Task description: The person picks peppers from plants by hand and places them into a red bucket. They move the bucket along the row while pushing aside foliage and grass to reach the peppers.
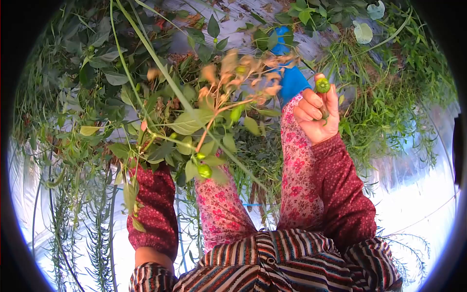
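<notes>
My right hand is raised at the right, fingers curled round a small green pepper whose top shows above the fingertips. Another green bit pokes out lower between the fingers; I cannot make out whether it is a second pepper. My left arm, in a dark red dotted sleeve, reaches into a pepper plant, and leaves hide that hand. On this plant hang a shiny green pepper and a longer green one. Its upper branch bears dry brown leaves.
A blue boot stands on pale ground sheeting among the plants. Dense pepper foliage grows at the left, and grassy weeds at the right. Long green stems cross in front of my view.
</notes>
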`<state>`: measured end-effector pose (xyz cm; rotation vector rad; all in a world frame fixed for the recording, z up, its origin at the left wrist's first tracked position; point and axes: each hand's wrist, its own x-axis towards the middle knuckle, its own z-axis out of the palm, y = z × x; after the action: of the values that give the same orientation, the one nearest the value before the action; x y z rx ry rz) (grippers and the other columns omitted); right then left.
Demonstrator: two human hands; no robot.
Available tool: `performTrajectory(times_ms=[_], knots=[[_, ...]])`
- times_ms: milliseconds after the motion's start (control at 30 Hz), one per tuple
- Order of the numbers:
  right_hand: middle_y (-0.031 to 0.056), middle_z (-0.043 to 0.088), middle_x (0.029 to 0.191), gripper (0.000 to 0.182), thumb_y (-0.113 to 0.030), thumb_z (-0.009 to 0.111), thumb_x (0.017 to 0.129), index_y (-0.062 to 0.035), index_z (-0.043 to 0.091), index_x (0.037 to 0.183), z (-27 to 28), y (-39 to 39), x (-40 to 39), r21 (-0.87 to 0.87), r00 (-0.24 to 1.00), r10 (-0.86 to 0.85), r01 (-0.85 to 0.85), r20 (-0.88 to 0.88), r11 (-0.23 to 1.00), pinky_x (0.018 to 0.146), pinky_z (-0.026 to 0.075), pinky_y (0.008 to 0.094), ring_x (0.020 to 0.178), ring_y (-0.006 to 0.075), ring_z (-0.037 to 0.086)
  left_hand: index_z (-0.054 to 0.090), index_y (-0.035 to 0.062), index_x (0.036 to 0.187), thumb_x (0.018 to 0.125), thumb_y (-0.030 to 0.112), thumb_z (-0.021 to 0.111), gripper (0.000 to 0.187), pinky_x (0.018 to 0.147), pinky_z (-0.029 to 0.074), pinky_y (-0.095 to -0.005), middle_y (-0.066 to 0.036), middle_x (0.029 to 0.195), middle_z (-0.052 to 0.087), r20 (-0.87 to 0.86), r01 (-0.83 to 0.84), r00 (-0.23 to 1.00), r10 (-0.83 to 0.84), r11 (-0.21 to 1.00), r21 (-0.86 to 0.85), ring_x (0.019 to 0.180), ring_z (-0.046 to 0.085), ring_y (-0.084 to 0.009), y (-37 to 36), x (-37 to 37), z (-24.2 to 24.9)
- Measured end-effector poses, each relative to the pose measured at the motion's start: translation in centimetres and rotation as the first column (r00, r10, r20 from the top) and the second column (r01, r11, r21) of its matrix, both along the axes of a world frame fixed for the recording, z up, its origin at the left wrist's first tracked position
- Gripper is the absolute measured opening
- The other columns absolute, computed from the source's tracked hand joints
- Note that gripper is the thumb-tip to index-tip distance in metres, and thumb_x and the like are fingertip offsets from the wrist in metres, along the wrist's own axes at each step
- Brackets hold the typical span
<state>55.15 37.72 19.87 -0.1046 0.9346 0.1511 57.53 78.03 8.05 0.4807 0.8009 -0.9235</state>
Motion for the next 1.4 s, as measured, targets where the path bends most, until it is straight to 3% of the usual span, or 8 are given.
performTrajectory(times_ms=[367, 667, 967, 1067, 1167, 1200, 1267, 1400], knots=[[0.0118, 0.057, 0.093, 0.018, -0.019, 0.055, 0.087, -0.0063, 0.054, 0.099, -1.2, 0.7, 3.3, -0.023, 0.846, 0.496, -0.502, 0.193, 0.865, 0.054, 0.048, 0.0296, 0.070, 0.0204, 0.060, 0.042, -0.0009, 0.126, 0.092, 0.014, 0.044, 0.037, 0.086, 0.050, -0.0375, -0.020, 0.115, 0.055, -0.026, -0.005, 1.000, 0.005, 1.000, -0.026, 0.100, 0.057, -0.0292, 0.7, -0.1, 0.5], [0.0019, 0.059, 0.080, 0.017, -0.015, 0.061, 0.083, -0.0056, 0.058, 0.098, -5.4, 5.5, 6.7, -0.281, 0.296, 0.953, -0.922, -0.067, 0.266, 0.050, 0.041, 0.0210, 0.060, 0.0076, 0.056, 0.042, -0.0014, 0.126, 0.092, 0.014, 0.044, 0.038, 0.086, 0.050, -0.0378, -0.020, 0.116, 0.055, -0.082, -0.004, 0.997, -0.003, 0.996, -0.088, 0.101, 0.057, -0.0298, 1.4, 0.0, 0.1], [0.0108, 0.061, 0.103, 0.051, -0.016, 0.066, 0.071, -0.0148, 0.054, 0.120, 0.0, 13.4, 0.2, -0.772, -0.159, 0.982, -0.611, -0.100, -0.177, 0.075, 0.050, 0.0412, 0.094, 0.0314, 0.059, 0.042, -0.0019, 0.126, 0.091, 0.014, 0.044, 0.038, 0.087, 0.050, -0.0381, -0.020, 0.116, 0.054, -0.458, -0.140, 0.889, -0.016, 0.942, -0.304, 0.102, 0.057, -0.0304, 1.7, 0.5, 0.6], [0.0096, 0.060, 0.093, 0.042, -0.013, 0.061, 0.070, -0.0134, 0.057, 0.112, 0.7, 15.2, -1.5, -0.793, -0.168, 0.969, -0.558, -0.182, -0.245, 0.069, 0.050, 0.0429, 0.088, 0.0303, 0.060, 0.046, 0.0049, 0.126, 0.086, 0.001, 0.050, 0.040, 0.093, 0.045, -0.0364, -0.019, 0.124, 0.050, 0.024, 0.227, 0.974, -0.225, 0.968, -0.110, 0.112, 0.051, -0.0287, 0.8, 0.6, 3.4], [0.0083, 0.056, 0.085, 0.030, -0.011, 0.057, 0.070, -0.0109, 0.059, 0.100, 0.6, 15.7, -2.5, -0.821, -0.195, 0.944, -0.469, -0.265, -0.327, 0.066, 0.050, 0.0420, 0.083, 0.0285, 0.060, 0.049, 0.0178, 0.128, 0.073, -0.019, 0.054, 0.067, 0.096, 0.042, -0.0322, -0.014, 0.134, 0.044, 0.337, 0.426, 0.825, -0.453, 0.891, 0.157, 0.123, 0.044, -0.0261, 1.2, 0.4, 4.4], [0.0076, 0.056, 0.084, 0.026, -0.010, 0.056, 0.071, -0.0101, 0.058, 0.096, 0.4, 15.6, -2.7, -0.829, -0.216, 0.928, -0.419, -0.304, -0.370, 0.066, 0.050, 0.0410, 0.082, 0.0278, 0.060, 0.050, 0.0182, 0.128, 0.072, -0.019, 0.054, 0.067, 0.097, 0.042, -0.0329, -0.013, 0.136, 0.042, 0.339, 0.682, 0.449, -0.826, 0.563, 0.467, 0.124, 0.043, -0.0266, 0.5, 1.9, 5.5], [0.0069, 0.056, 0.084, 0.019, -0.011, 0.056, 0.071, -0.0084, 0.057, 0.090, 0.3, 15.0, -3.0, -0.823, -0.269, 0.901, -0.378, -0.341, -0.424, 0.066, 0.051, 0.0394, 0.081, 0.0270, 0.060, 0.050, 0.0181, 0.127, 0.074, -0.009, 0.055, 0.060, 0.099, 0.039, -0.0379, -0.011, 0.139, 0.037, 0.084, 0.456, -0.483, -0.871, -0.168, 0.874, 0.122, 0.043, -0.0304, -1.7, 5.2, 8.5], [0.0072, 0.059, 0.083, 0.011, -0.015, 0.054, 0.074, -0.0089, 0.060, 0.081, 0.1, 13.6, -3.8, -0.814, -0.278, 0.884, -0.356, -0.377, -0.459, 0.069, 0.050, 0.0385, 0.080, 0.0272, 0.061, 0.058, 0.0144, 0.117, 0.078, 0.006, 0.053, 0.041, 0.084, 0.047, -0.0369, -0.015, 0.112, 0.054, 0.180, 0.179, -0.718, -0.673, 0.071, 0.981, 0.097, 0.056, -0.0331, -3.9, 10.1, 9.6]])
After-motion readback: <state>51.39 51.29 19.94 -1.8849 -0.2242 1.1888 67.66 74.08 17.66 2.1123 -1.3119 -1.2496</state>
